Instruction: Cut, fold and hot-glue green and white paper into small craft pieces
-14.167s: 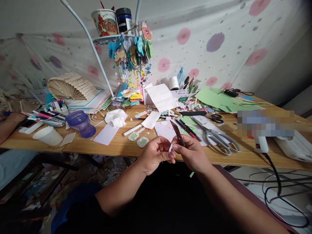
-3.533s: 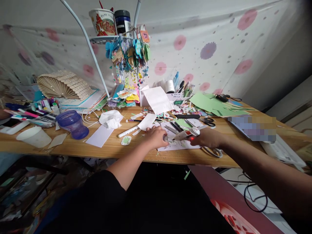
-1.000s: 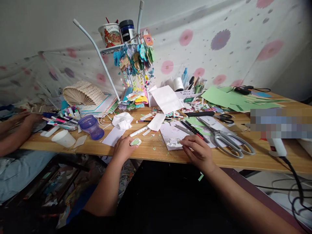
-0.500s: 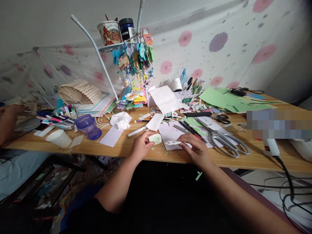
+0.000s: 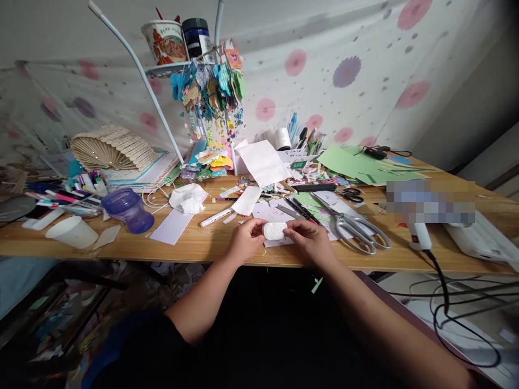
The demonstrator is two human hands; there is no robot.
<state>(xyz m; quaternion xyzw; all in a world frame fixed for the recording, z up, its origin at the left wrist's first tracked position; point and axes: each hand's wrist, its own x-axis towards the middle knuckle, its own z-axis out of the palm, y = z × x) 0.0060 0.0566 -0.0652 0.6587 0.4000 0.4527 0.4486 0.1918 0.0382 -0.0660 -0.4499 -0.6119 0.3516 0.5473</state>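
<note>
Between my two hands, just above the desk's front edge, is a small white oblong piece (image 5: pixel 274 231) with a bumpy, textured face. My left hand (image 5: pixel 248 237) pinches its left end between thumb and fingers. At the right end, the thumb and fingers of my right hand (image 5: pixel 308 237) close on it too. Whether it is one piece or two pressed together, I cannot tell. A white paper sheet (image 5: pixel 263 210) lies under and behind it. Large silver scissors (image 5: pixel 357 229) lie to the right of my right hand. A white marker (image 5: pixel 216 217) rests beyond my left hand.
A purple cup (image 5: pixel 128 209) and a white paper cup (image 5: pixel 72 231) stand on the left, near many pens. At right a white-handled corded tool (image 5: pixel 419 236) stands by the edge, partly blurred out. Hanging paper cutouts (image 5: pixel 208 86) and a folded fan (image 5: pixel 113 148) are at the back.
My hands have come together. The pale green-faced piece in my left hand and the white piece in my right now show as one white textured shape. The view has shifted right.
</note>
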